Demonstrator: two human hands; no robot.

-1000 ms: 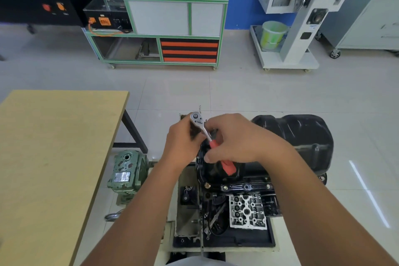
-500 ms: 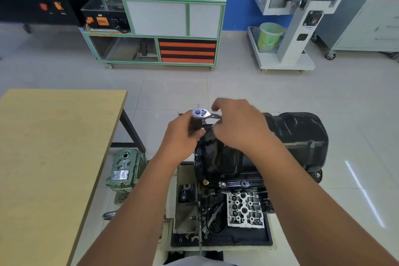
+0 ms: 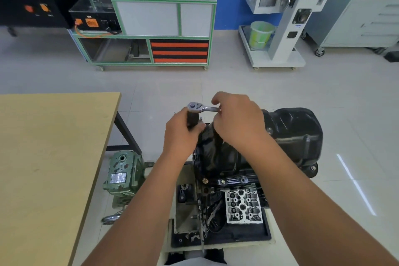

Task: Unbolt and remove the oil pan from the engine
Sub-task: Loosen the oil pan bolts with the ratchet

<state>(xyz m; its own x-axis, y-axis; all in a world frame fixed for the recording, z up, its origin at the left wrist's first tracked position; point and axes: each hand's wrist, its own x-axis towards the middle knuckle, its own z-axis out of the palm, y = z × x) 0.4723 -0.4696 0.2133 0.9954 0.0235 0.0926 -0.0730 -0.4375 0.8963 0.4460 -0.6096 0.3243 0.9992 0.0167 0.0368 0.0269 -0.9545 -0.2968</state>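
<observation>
Head view: left hand [image 3: 183,134] is gripping the socket extension under the ratchet [image 3: 201,107], while right-hand fingers [image 3: 218,98] are curling round its handle, at the far left corner of the black oil pan [image 3: 293,134] sitting atop the engine [image 3: 237,181]. A tilting socket could slip off, rounding the bolt.

Training workshop: engine [image 3: 248,170] on stand, equipment carts [image 3: 164,17] (wheeled), tiled floor [image 3: 259,84].

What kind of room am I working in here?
Likely an automotive training workshop: an engine with its black oil pan on a stand, a green-framed trainer bench on casters, and a wheeled white machine.
</observation>
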